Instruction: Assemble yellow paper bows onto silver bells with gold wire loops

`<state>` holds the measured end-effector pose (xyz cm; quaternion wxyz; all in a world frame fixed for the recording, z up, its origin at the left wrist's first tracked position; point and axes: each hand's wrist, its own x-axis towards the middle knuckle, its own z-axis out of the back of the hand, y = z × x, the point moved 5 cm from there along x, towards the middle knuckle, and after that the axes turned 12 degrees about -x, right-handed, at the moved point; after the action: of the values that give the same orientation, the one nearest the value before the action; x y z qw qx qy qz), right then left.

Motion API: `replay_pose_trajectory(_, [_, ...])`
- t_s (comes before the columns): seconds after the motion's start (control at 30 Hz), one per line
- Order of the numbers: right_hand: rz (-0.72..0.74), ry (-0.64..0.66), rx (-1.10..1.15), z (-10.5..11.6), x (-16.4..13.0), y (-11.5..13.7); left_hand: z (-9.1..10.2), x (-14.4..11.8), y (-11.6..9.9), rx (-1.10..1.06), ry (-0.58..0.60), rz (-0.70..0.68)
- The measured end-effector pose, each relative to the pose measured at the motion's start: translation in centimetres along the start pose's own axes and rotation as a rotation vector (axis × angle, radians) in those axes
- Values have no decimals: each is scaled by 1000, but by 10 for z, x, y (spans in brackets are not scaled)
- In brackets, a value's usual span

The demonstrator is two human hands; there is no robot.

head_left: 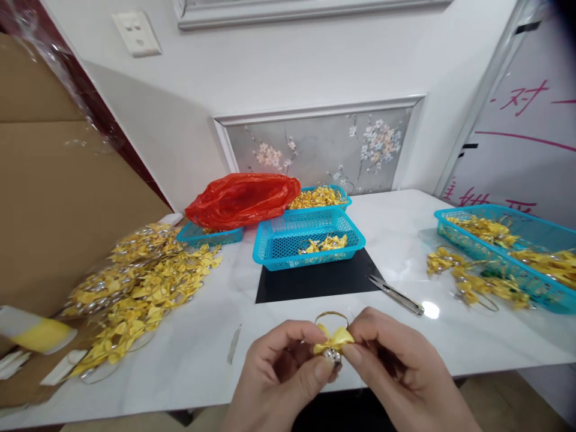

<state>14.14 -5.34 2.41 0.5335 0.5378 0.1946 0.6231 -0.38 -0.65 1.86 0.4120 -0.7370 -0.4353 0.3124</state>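
Close to the table's front edge, both my hands pinch one small ornament, a yellow ribbon bow (338, 337) with silvery bells beneath it and a gold loop rising above. My left hand (285, 366) has thumb and fingertips closed on the bow's left side and the bells. From the other side, my right hand (396, 363) grips the bow's right edge between thumb and forefinger. Beyond the hands, a pair of thread snips (398, 295) lies on the table, its tips at a black mat (315, 282).
A blue basket (310, 262) holding a few bows stands on the mat. Behind it are a red plastic bag (240, 198) and another blue basket (344, 193). Yellow bows with bells (148, 288) are heaped left. A larger basket (508, 210) and loose bows (472, 279) lie right.
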Motion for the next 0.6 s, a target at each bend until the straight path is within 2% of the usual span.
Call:
replay_pose_trajectory(0.13, [104,-30,-79,2,1,4,-6,-1,0,-79,60,40])
replay_pose_trajectory(0.23, [116,-34,-78,2,1,5,-8,0,0,-106,83,37])
replay_pose_trajectory(0.3, [96,-52,-79,2,0,3,-7,0,-1,-76,56,11])
replay_pose_trajectory(0.47, [132,-302,-279,9,-12,7,-5,-2,-12,169,-18,-189])
replay_pose_trajectory(0.6, [216,-319,-474,0,-22,17,-13,-7,-22,326,4,-346])
